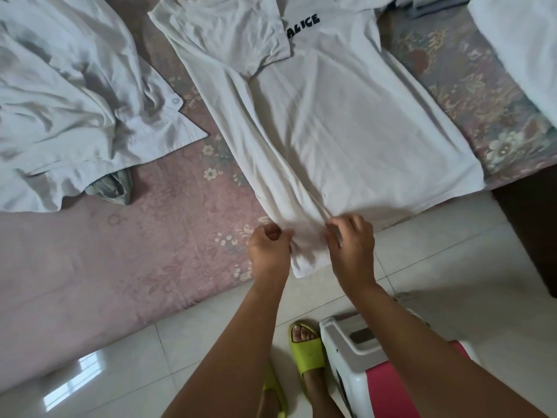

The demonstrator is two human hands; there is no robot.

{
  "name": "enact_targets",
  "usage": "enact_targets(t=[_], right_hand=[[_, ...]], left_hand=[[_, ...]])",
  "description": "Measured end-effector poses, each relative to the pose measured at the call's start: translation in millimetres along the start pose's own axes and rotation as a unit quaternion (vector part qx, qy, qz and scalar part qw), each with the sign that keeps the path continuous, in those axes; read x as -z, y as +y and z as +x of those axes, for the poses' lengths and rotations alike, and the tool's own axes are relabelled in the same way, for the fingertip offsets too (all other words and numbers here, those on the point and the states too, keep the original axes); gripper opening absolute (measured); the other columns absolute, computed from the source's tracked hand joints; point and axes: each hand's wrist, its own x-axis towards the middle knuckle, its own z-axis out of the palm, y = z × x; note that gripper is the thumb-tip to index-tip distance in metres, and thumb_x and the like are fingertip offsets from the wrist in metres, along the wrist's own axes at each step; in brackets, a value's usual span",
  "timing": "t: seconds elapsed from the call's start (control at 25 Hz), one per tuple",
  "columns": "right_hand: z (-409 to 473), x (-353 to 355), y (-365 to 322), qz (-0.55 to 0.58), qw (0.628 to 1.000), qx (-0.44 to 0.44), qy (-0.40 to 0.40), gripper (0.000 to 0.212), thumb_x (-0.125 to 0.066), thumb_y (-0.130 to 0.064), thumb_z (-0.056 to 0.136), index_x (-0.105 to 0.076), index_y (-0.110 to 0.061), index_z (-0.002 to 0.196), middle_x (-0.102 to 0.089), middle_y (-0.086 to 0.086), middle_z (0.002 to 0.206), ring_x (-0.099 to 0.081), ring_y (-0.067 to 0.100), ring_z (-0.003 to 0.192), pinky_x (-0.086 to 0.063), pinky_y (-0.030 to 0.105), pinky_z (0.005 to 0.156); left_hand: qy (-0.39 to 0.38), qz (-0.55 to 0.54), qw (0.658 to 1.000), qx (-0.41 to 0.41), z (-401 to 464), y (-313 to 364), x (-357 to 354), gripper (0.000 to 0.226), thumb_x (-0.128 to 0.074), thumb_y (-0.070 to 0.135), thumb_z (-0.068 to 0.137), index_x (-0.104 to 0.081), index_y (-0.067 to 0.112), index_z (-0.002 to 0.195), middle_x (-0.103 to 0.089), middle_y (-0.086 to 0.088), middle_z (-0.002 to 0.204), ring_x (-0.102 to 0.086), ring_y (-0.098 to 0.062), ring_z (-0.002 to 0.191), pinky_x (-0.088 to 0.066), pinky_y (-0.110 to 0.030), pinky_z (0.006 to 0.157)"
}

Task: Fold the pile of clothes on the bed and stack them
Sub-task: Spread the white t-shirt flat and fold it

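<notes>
still early imo: left hand point(269, 248) and right hand point(351, 245) both pinch the hem of the half-folded white t-shirt point(331, 116), with the crumpled pile point(69, 95) untouched.

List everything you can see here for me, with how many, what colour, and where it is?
T-shirt: one, white with dark lettering, spread on the bed, hem hanging over the edge.
Crumpled clothes: a pile, white, on the bed at left.
Grey-green garment: one, under that pile.
White fabric: some, far right.
Bedspread: one, pink floral.
Floor tiles: pale, glossy.
Stool: one, white and pink, bottom right.
Slippers: two, lime green, on the feet.
Left hand: pinches the hem.
Right hand: pinches the hem.
</notes>
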Motion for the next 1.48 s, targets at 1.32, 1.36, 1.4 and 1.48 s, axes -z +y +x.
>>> enact_targets(t=[1.32, 1.36, 1.4, 1.48], right_hand=[[242, 59, -13, -0.311, 0.932, 0.164, -0.089, 0.055, -0.059, -0.022, 0.076, -0.056, -0.015, 0.130, -0.049, 0.020, 0.139, -0.054, 0.038, 0.121, -0.051, 0.056, 0.084], [258, 61, -17, -0.300, 0.934, 0.173, -0.084, 0.055, -0.062, -0.020, 0.076, -0.057, -0.014, 0.130, -0.048, 0.020, 0.139, -0.053, 0.038, 0.121, -0.051, 0.057, 0.085], [274, 64, -21, -0.291, 0.936, 0.184, -0.079, 0.054, -0.065, -0.018, 0.077, -0.057, -0.014, 0.130, -0.048, 0.020, 0.140, -0.053, 0.038, 0.122, -0.051, 0.056, 0.085], [303, 72, -31, -0.284, 0.939, 0.186, -0.049, 0.054, -0.071, -0.015, 0.077, -0.058, -0.014, 0.130, -0.049, 0.020, 0.139, -0.053, 0.038, 0.121, -0.050, 0.053, 0.086]], left_hand=[[-0.050, 0.559, 0.714, -0.419, 87, 84, -34, 0.072, -0.037, 0.048, 0.086, -0.026, 0.012, 0.147, -0.018, -0.017, 0.155, -0.014, -0.033, 0.144, -0.018, -0.054, 0.112], [-0.051, 0.559, 0.712, -0.422, 86, 101, -41, 0.069, -0.034, 0.049, 0.088, -0.026, 0.014, 0.148, -0.018, -0.016, 0.155, -0.014, -0.032, 0.144, -0.019, -0.054, 0.112], [-0.046, 0.556, 0.712, -0.426, 88, 121, -52, 0.066, -0.028, 0.050, 0.092, -0.026, 0.015, 0.148, -0.019, -0.016, 0.155, -0.015, -0.032, 0.144, -0.019, -0.053, 0.111], [-0.030, 0.552, 0.717, -0.425, 100, 163, -76, 0.061, -0.017, 0.050, 0.097, -0.026, 0.016, 0.148, -0.023, -0.016, 0.154, -0.018, -0.032, 0.143, -0.016, -0.052, 0.112]])
